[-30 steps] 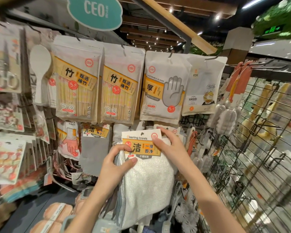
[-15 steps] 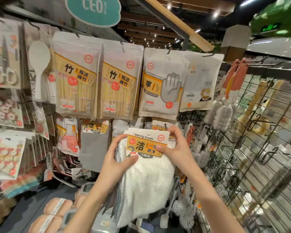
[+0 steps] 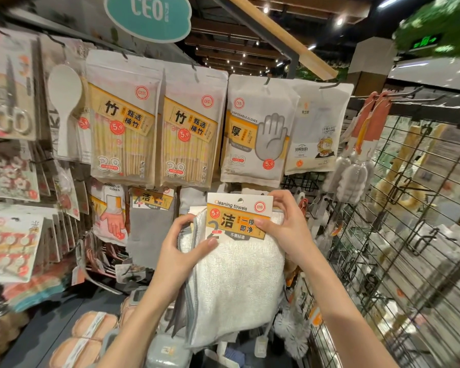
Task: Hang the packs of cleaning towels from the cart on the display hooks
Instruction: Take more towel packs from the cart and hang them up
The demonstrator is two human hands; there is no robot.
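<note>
A pack of white cleaning towels (image 3: 237, 282) with an orange and white header card hangs in front of me, below the top row of hanging goods. My left hand (image 3: 181, 251) grips its left edge, thumb on the front of the cloth. My right hand (image 3: 284, 227) pinches the right side of the header card, thumb on the label and fingers behind the top corner. The hook behind the card's hole is hidden. More towel packs sit behind this one; a grey one (image 3: 149, 227) hangs to the left.
Bamboo chopstick bags (image 3: 122, 118), a disposable gloves bag (image 3: 255, 128) and another white pouch (image 3: 319, 128) hang above. A black wire grid (image 3: 398, 235) with brushes (image 3: 353, 179) fills the right. Scissors and card packs hang at the left; sponges (image 3: 91, 328) lie below.
Both hands have lifted the towel pack slightly up toward the display. My right hand has slid from the card's top to its right side, thumb now on the label.
</note>
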